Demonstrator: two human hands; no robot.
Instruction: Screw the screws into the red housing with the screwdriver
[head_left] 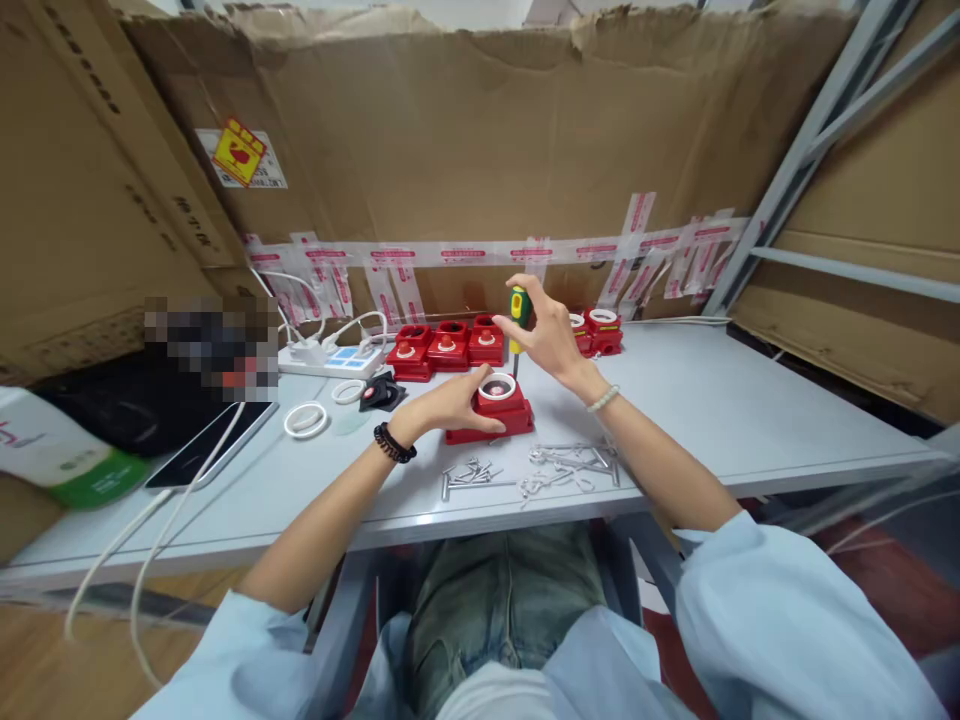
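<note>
My right hand (pixel 550 335) is closed round the green and yellow handle of a screwdriver (pixel 517 318), held upright with its tip down on a red box-shaped part (pixel 499 412) with a white ring on top. My left hand (pixel 450 402) rests against the left side of that red part, fingers curled on it, holding it steady on the grey table (pixel 712 400).
Three more red parts (pixel 448 348) stand in a row behind, two others (pixel 596 332) behind my right hand. Loose screws (pixel 472 472) and metal clips (pixel 570 462) lie at the front edge. White rings (pixel 305 419), a power strip (pixel 334 357) and a tablet (pixel 214 440) sit at left. Cardboard walls rise behind.
</note>
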